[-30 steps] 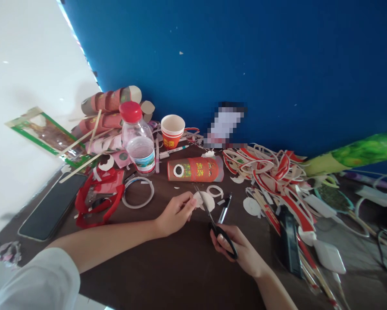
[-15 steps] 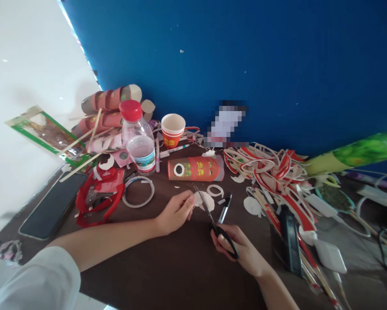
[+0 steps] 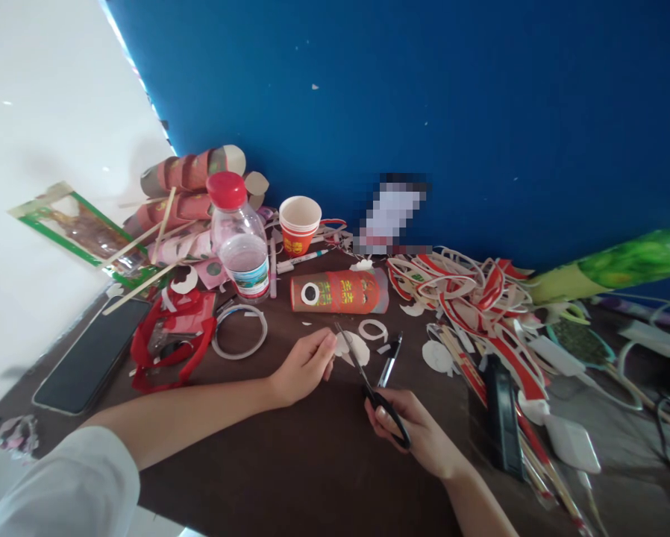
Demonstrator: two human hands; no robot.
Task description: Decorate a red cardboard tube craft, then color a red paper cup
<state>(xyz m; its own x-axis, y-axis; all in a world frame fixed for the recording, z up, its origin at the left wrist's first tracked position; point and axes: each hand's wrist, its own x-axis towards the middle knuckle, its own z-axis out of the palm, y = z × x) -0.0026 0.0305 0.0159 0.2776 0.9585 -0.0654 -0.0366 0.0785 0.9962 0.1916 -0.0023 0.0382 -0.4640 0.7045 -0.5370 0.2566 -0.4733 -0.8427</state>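
Mid-frame on the brown surface: one white paper disc pinched by left hand, one pair of scissors gripped by right hand (blades against disc); one water bottle upper left

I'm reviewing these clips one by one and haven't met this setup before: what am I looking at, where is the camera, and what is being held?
There is no machine here: a head-worn camera looks forward and down at a person's own bare hands. The left hand pinches a white paper disc. The right hand holds black-handled scissors, blades at the disc. On the brown table lie a red paper tube, a water bottle, a paper cup, a phone, a pen and red-and-white paper scraps.
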